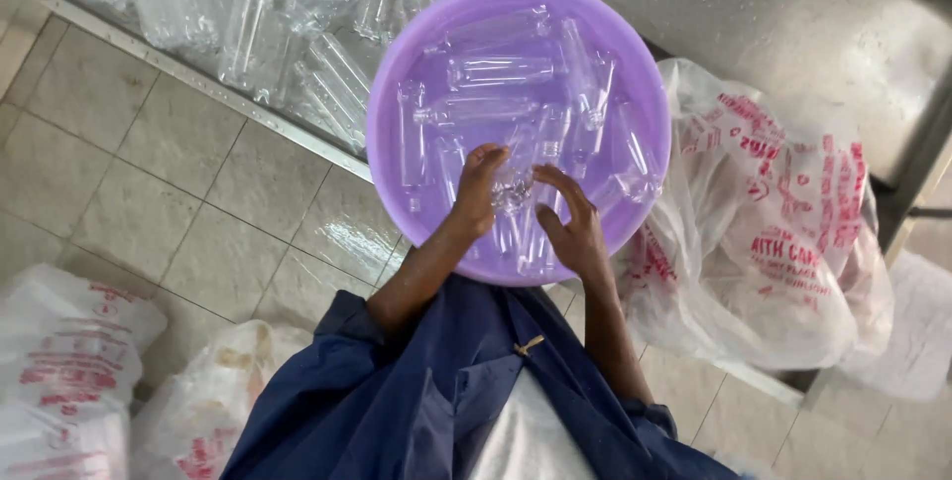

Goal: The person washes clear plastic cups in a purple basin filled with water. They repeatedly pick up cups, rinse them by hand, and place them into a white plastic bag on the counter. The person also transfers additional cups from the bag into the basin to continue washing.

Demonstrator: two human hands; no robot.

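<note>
Floor: pale square tiles (149, 182), wet-looking just left of the basin and running under everything else in the overhead view.
Bottle heap: a loose pile of clear plastic bottles (288, 24) lies behind and to the left of the basin, edged by a metal strip.
Basin: a round lilac plastic basin (392, 93) sits in front of the person, part filled with clear plastic bottles lying flat at mixed angles.
Right-side sack: a crumpled translucent white plastic bag with red printing (783, 242) rests touching the basin's right rim.
Left-side sacks: two more white bags with red print (69, 361) lie well to the lower left of the basin.
Garment: dark blue sleeves and collar (436, 391) frame the near rim of the basin.
Left hand: the left hand (478, 192) curls over the near part of the basin, fingers closed on a small clear bottle.
Right hand: the right hand (570, 222) meets it from the other side, fingers bent round the same piece.
Held bottle: the clear bottle between the hands (516, 187) sits low in the basin near the near rim; its long axis cannot be told through the glare, and both hands are equally close.
</note>
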